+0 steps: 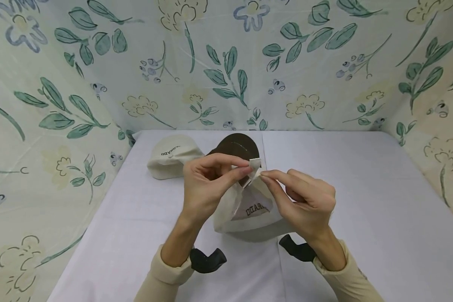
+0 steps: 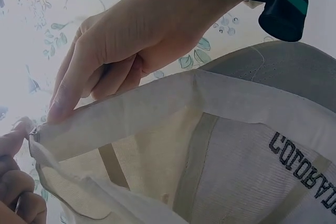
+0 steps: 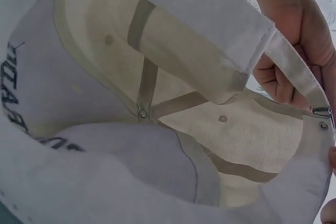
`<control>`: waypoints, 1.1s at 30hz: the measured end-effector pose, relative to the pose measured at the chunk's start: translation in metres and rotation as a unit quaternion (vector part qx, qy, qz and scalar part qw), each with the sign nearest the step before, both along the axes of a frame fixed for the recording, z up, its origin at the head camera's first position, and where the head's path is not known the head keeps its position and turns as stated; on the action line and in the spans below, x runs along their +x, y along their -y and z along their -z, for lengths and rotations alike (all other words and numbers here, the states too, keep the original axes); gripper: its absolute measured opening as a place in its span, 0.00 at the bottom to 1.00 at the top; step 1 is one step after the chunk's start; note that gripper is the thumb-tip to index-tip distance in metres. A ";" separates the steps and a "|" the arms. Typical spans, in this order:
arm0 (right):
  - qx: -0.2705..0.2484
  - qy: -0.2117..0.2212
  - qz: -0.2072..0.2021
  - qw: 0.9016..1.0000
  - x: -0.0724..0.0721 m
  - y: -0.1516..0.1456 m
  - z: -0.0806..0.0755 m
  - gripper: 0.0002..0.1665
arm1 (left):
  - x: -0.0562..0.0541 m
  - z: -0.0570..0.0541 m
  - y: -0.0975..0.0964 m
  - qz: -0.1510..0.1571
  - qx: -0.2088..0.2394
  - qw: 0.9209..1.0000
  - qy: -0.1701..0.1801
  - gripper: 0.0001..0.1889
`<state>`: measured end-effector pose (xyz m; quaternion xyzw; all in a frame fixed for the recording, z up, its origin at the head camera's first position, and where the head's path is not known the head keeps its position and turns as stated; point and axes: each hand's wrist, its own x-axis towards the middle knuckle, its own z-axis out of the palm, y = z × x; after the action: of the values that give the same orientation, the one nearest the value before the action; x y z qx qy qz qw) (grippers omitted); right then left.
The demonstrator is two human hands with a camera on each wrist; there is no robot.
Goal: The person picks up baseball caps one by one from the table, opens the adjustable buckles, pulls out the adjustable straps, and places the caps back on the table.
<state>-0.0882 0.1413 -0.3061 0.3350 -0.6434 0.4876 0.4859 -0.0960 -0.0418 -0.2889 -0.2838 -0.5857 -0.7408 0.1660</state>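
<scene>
A cream baseball cap [image 1: 226,216] with a grey brim [image 1: 265,233] is held up with its inside showing; reversed dark lettering shows through its front panel. At its back opening, my left hand [image 1: 207,180] pinches the adjusting strap [image 1: 255,164] between thumb and index finger. Opposite it, my right hand [image 1: 311,199] pinches the strap too, fingertips close to the left hand's. A small metal buckle [image 3: 321,112] sits on the strap in the right wrist view. The sweatband [image 2: 142,106] runs below the left hand in the left wrist view.
Behind the hands, a second cream cap with dark lettering [image 1: 169,161] lies at the back left of the white-covered table [image 1: 362,209]. Beside it is a dark brown cap [image 1: 238,144], partly hidden. Floral cloth [image 1: 226,63] hangs behind the table and at both sides.
</scene>
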 end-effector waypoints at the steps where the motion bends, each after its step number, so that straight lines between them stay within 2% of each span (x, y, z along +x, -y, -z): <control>1: 0.001 0.002 -0.002 1.000 0.000 0.000 0.000 0.19 | 0.000 0.000 0.000 -0.006 0.005 1.000 -0.006 0.06; 8: 0.008 0.018 -0.003 1.000 0.001 0.002 0.002 0.20 | 0.000 0.000 -0.001 -0.044 0.028 0.998 -0.036 0.06; 20: 0.024 0.007 -0.001 1.000 0.005 0.003 -0.001 0.20 | 0.005 -0.001 -0.001 -0.059 0.042 0.997 -0.025 0.05; 26: 0.028 -0.002 -0.001 1.000 0.008 0.002 -0.004 0.19 | 0.006 -0.001 -0.004 -0.062 0.056 0.996 -0.034 0.13; 33: 0.038 -0.007 0.002 0.999 0.012 0.001 -0.007 0.19 | 0.010 -0.001 -0.009 -0.079 0.078 0.993 -0.041 0.12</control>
<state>-0.0767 0.1399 -0.2990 0.3559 -0.6587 0.4593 0.4781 -0.0862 -0.0329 -0.2877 -0.2530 -0.5392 -0.7567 0.2697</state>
